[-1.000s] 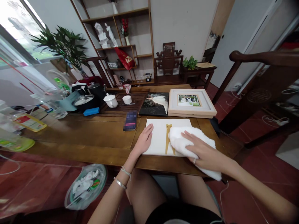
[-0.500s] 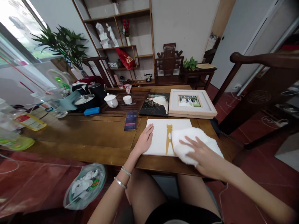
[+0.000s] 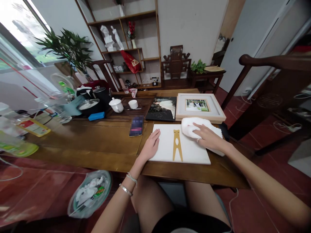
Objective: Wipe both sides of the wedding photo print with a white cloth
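Note:
A white flat board lies near the table's front edge, with a gold wishbone-shaped emblem on its face. My left hand rests flat on the board's left edge, fingers stretched out together and holding nothing. At the board's upper right corner, my right hand grips a bunched white towel against the surface. The towel covers that corner and hangs over the board's right side. Part of my right fingers sinks into the cloth.
Behind the board are a dark photo panel and a pale wooden picture frame. A phone lies to the left. Farther left stand a white lidded cup, a blue sponge and bottles. A lined bin sits on the floor.
My right hand and the towel have moved away from me, from the board's lower right to its upper right. The emblem's right leg is now uncovered. My left hand stays put.

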